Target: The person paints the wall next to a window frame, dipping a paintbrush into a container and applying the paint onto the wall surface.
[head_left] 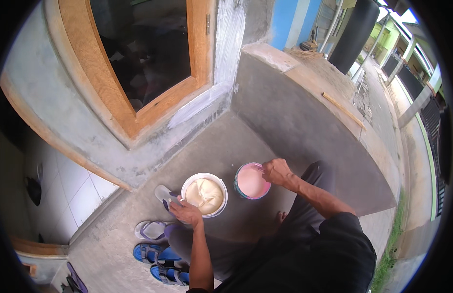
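Stirring or dipping at the pink bucket (239,191) appears to be the step in hand. The bucket is set on the concrete floor (202,150), just right of the white bucket (225,201), and is partly filled with pale pink liquid (251,183). Over its right rim the right hand (279,173) is held with the fingers curled closed, seemingly round a slim handle (259,168), most of which is hidden. The left hand (186,213) is held at the lower left rim of the white bucket, fingers loosely bent; whether anything is gripped there cannot be told. A folded, cream-coloured mass (207,194) is contained in that bucket. White streaks (230,41) are seen beside the window (143,53), and sandals (149,251) are grouped near the left hand. For the next move, a firm grip and a slow motion within the rim would be called for, so that nothing is spilled.
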A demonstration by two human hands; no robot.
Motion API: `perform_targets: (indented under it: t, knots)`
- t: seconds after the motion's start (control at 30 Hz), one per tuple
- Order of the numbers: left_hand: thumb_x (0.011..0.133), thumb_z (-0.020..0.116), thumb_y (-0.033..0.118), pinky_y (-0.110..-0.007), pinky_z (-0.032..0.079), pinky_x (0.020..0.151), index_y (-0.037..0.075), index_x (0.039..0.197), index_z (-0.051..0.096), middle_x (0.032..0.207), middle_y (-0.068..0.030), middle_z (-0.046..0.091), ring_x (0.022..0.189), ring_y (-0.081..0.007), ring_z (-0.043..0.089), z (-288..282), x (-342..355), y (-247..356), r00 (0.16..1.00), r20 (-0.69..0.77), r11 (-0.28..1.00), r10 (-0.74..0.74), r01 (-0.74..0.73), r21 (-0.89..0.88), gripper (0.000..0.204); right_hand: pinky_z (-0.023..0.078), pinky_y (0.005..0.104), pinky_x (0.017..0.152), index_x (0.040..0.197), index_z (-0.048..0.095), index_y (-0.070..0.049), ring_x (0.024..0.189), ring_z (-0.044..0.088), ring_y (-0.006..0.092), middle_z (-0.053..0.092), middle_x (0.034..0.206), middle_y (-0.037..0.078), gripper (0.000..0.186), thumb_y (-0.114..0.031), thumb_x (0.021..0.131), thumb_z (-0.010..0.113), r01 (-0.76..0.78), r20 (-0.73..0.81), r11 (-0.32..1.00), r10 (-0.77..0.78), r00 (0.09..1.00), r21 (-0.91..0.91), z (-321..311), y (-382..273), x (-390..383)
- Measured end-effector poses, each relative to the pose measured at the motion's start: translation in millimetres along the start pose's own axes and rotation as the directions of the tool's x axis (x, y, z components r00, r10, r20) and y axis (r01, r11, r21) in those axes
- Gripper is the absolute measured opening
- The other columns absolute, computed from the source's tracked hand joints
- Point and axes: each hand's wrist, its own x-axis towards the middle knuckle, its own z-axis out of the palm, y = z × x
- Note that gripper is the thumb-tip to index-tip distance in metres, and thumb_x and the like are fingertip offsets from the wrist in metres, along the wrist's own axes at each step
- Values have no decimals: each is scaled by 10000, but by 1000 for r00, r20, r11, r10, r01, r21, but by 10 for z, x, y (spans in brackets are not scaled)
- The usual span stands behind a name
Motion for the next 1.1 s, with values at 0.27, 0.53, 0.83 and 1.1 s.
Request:
perform_targets:
  t: [0.27,0.53,0.83,1.1]
  knots:
    - [1006,402,487,-531,363,1031,-72,1330,459,1337,-280,485,1259,-429,447,-66,4,119,995,54,996,-87,89,-33,649,543,440,675,788,737,-60,701,669,372,686,737,179,361,-419,759,710,47,65,980,-61,996,193,72,-118,-200]
    - [1009,400,464,-518,370,1027,-60,1329,466,1323,-278,492,1235,-438,463,-62,4,117,995,38,995,-95,96,-17,617,479,293,556,860,750,-28,584,608,123,660,657,50,153,-164,823,691,-232,89,635,250,964,737,-468,158,85]
    - [1009,369,431,-536,359,1009,-114,1298,454,1301,-318,480,1201,-481,460,15,-19,50,994,58,996,-88,87,16,622,454,282,550,957,730,-6,617,576,96,635,699,11,202,-186,903,657,75,-178,310,320,931,948,265,178,1581]
    - [1034,347,383,-527,363,1021,-103,1300,455,1305,-314,480,1203,-469,445,-63,77,-275,996,69,988,51,-60,143,565,485,430,639,1019,692,-8,609,595,312,601,690,205,184,-95,900,581,35,-493,569,679,543,822,863,461,2886]
